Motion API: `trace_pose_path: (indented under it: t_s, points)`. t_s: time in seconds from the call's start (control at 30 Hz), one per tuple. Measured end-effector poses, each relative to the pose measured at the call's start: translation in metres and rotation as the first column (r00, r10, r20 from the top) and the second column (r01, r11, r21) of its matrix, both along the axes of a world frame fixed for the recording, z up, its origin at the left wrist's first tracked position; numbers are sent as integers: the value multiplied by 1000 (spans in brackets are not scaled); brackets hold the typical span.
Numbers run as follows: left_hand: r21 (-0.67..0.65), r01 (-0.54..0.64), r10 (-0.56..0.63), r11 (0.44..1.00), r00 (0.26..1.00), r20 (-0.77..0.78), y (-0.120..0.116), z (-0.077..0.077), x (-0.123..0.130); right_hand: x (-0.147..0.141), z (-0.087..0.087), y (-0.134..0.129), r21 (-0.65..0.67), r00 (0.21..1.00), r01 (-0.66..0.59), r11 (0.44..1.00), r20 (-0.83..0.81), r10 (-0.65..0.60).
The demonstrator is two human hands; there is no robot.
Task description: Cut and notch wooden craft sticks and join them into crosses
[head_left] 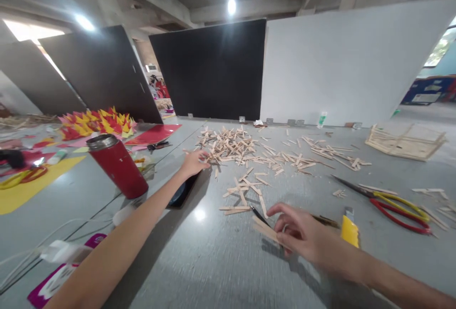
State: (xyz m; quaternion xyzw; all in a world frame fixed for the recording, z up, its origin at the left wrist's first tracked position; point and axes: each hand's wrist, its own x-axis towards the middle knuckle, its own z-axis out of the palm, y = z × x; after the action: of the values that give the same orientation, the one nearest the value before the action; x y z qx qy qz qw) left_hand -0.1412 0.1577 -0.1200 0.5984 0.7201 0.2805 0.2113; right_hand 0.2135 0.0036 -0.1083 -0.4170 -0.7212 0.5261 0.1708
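My left hand (195, 162) reaches to the near left edge of a heap of short flat wooden sticks (231, 145). Its thumb and fingers are curled together; whatever lies between them is too small to make out. Closer to me, my right hand (297, 233) is closed round light wooden sticks (264, 229) and a black pen (259, 214), whose tip points up and left. Just beyond it lies a loose scatter of cut sticks (245, 188). A dark phone (183, 192) lies partly hidden under my left wrist.
At right lie scissors with red and yellow handles (401, 211), a yellow cutter (351, 230) and a small stick frame (406, 143). A red flask (119, 169), a white charger (66, 252) and folded paper (98, 124) are on the left. Black and white boards (213, 71) stand behind.
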Motion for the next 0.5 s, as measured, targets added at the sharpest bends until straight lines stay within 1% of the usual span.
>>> trace_pose_path:
  t_s: [0.13, 0.23, 0.3, 0.33, 0.37, 0.43, 0.5]
  points:
    - [23, -3, 0, 1000, 995, 102, 5, -2, -5, -7, -6, -12, 95, 999, -12, 995, 40, 8]
    - [85, -34, 16, 996, 979, 205, 3, 7, -12, -10, -12, -22, 240, 996, 7, 971, 87, -29]
    - [131, -46, 7, 990, 959, 283, -2, 19, -17, -11, -21, -30, 358, 993, 18, 934, 103, -59]
    - [153, -42, -10, 987, 946, 325, -5, 26, -19, -11, -26, -34, 413, 994, 10, 911, 99, -55]
    - [176, -26, -42, 984, 929, 369, -9, 33, -20, -11, -32, -39, 464, 995, -13, 886, 92, -34]
    - [220, 14, -114, 975, 887, 448, -17, 48, -16, -10, -44, -47, 551, 995, -87, 830, 87, 47]
    - [283, 62, -204, 957, 839, 505, -25, 63, -6, -11, -57, -54, 632, 989, -147, 761, 118, 93]
